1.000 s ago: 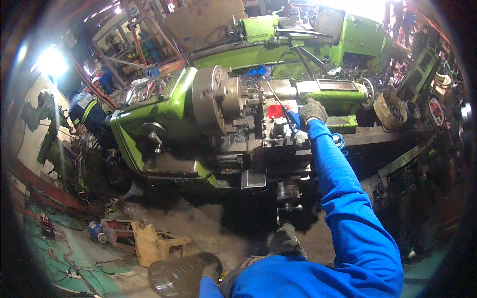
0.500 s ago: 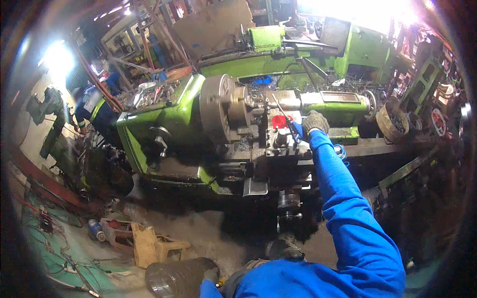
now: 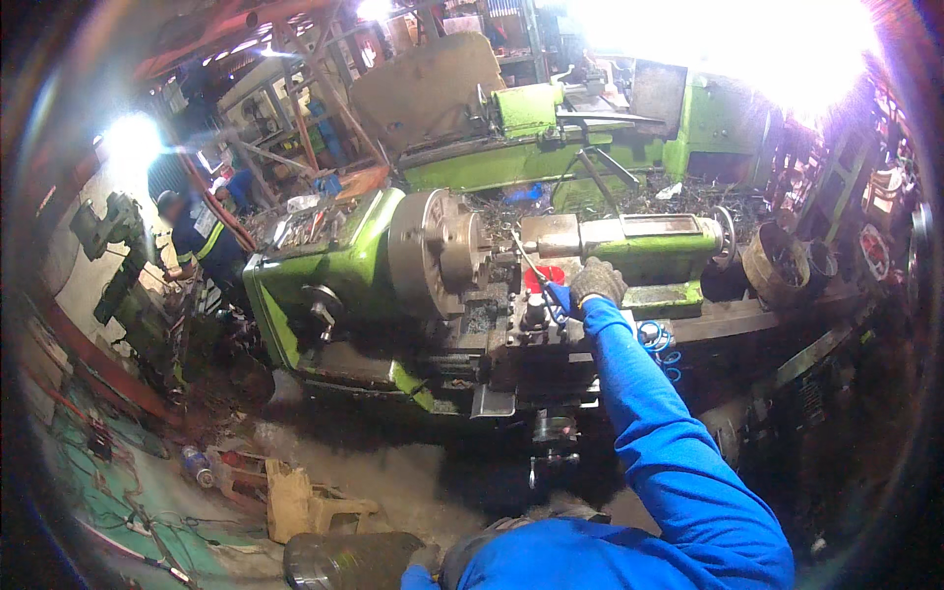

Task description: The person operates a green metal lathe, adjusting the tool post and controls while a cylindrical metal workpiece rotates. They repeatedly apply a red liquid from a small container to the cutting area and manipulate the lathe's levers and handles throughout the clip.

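Note:
My right hand (image 3: 598, 282), in a grey work glove, is closed around a blue air blow gun (image 3: 559, 298). Its long thin nozzle (image 3: 529, 258) slants up and left toward the chuck (image 3: 442, 251) of a green lathe. A red cup (image 3: 542, 278) sits on the carriage just behind the gun, beside the dark tool post (image 3: 534, 313). Blue coiled hose (image 3: 657, 344) hangs close to my right forearm. At the lower edge my gloved left hand (image 3: 425, 558) is low beside a dark drum (image 3: 344, 560); its fingers are mostly hidden.
The tailstock (image 3: 654, 241) lies right of the carriage, with a bucket of shavings (image 3: 775, 258) farther right. Behind stands another green lathe (image 3: 526, 110). A co-worker (image 3: 202, 236) bends at the far left. A broken plastic stool (image 3: 305, 501) and cables (image 3: 138, 521) are on the floor.
The whole scene sits lower in the picture. My right hand and the blow gun have moved slightly left along the lathe. The chuck's jaws show more sharply.

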Demonstrator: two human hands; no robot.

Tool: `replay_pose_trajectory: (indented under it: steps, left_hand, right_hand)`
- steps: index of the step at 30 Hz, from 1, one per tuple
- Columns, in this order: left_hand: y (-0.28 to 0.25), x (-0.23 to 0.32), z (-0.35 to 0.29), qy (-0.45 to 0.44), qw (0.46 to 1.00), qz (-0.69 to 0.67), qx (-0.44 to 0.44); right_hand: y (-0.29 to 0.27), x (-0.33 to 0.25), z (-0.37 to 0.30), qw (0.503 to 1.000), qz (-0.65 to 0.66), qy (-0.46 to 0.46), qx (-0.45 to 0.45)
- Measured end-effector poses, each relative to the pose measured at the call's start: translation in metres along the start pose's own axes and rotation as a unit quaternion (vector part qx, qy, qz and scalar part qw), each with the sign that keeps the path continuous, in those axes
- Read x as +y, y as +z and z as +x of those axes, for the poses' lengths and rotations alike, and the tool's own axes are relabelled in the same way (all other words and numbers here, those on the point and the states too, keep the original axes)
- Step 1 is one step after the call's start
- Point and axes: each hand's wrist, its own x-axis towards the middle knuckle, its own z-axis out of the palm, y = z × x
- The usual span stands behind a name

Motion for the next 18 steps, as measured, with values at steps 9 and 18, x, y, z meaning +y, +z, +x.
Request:
replay_pose_trajectory:
  steps: [9, 18]
  left_hand:
    - [-0.047, 0.069, -0.018, -0.021, 1.0, -0.01, -0.008]
    - [0.002, 0.074, -0.03, -0.013, 0.999, -0.04, 0.021]
  right_hand:
    - [0.008, 0.0, 0.008, 1.0, -0.006, -0.029, -0.006]
    - [0.011, 0.006, 0.016, 0.998, -0.006, -0.062, 0.0]
